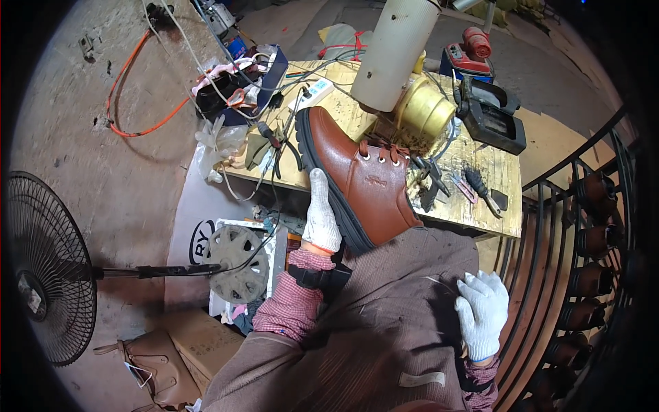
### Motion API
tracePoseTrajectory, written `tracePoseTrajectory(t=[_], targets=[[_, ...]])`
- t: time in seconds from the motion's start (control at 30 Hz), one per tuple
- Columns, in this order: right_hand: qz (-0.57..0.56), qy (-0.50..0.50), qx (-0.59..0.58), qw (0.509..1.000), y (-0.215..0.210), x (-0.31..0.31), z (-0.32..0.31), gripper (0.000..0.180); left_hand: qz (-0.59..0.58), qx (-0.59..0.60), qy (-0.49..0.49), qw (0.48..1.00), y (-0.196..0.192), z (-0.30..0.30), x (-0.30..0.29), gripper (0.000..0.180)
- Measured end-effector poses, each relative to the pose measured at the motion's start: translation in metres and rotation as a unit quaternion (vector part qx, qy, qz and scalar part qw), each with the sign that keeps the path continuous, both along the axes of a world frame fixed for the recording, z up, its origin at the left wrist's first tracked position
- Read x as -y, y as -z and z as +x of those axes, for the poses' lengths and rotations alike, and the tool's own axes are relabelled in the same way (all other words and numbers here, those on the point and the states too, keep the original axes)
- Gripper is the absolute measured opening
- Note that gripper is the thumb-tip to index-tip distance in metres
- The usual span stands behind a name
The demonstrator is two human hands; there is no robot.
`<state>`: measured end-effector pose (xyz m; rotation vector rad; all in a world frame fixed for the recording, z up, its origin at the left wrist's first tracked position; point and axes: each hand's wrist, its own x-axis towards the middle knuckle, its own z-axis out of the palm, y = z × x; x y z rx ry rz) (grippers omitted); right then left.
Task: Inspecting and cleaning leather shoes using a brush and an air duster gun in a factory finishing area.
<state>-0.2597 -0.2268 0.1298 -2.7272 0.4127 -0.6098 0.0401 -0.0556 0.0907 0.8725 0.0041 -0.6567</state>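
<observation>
A reddish-brown leather lace-up boot (374, 189) with a thick black lugged sole is held up over my lap, its toe toward the upper left. My left hand (321, 220), in a white knit glove, grips the boot by the sole side; the thumb lies along the sole's edge and the other fingers are hidden. My right hand (482, 314), gloved the same way, holds nothing. It hovers at or rests on the right side of the brown apron (371, 343), fingers loosely bent and thumb apart.
The wooden bench (504, 196) bears pliers (434, 177), a brush (484, 192), a black tray (494, 117), a power strip (312, 95) and a yellow machine part (427, 110). A fan (48, 268) stands left. Several boots sit on the metal rack (542, 254) at right.
</observation>
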Motion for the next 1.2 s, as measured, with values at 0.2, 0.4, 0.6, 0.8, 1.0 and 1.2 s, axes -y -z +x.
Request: tracePoseTrajectory(t=[0.2, 0.4, 0.6, 0.8, 1.0, 1.2], targets=[[0.026, 0.045, -0.022, 0.998, 0.027, 0.006, -0.028, 0.024, 0.056, 0.073, -0.096, 0.991, -0.002, 0.034, 0.008, 0.075], [0.057, 0.059, -0.044, 0.996, 0.04, 0.02, -0.032, 0.024, 0.117, 0.288, -0.245, 0.918, -0.022, 0.07, 0.028, 0.07], [0.026, 0.013, -0.043, 0.999, 0.025, 0.02, -0.007, 0.025, 0.12, 0.185, -0.252, 0.942, -0.061, 0.085, 0.058, 0.101], [-0.006, -0.076, 0.0, 0.997, 0.001, 0.015, 0.044, 0.038, 0.141, 0.193, -0.249, 0.939, -0.049, 0.084, 0.041, 0.12], [-0.03, -0.167, 0.049, 0.984, -0.034, 0.0, 0.135, 0.056, 0.134, 0.131, -0.224, 0.956, -0.035, 0.033, 0.016, 0.109], [-0.152, -0.275, 0.076, 0.946, -0.025, -0.025, 0.181, 0.023, 0.149, 0.103, -0.181, 0.967, -0.053, -0.013, 0.005, 0.106]])
